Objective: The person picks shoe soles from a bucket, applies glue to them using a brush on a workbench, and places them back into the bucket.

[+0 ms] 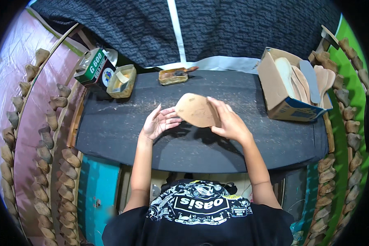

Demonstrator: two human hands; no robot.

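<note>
Holding the tan piece (196, 110) above the table (115, 131), the right hand (229, 123) is pinching its right end between thumb and fingers, probably to leave the broad face exposed; the left hand (156, 124) is hovering open beside the left edge, gripping nothing, contact uncertain; the box (272, 84) is standing flat pieces (309, 82) on end, apparently for easy reach

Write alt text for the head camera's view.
A person's right hand grips a tan, insole-like sheet above a black-covered table, the open left hand by its left edge. A cardboard box of insoles stands at right; shoe lasts line both sides.
</note>
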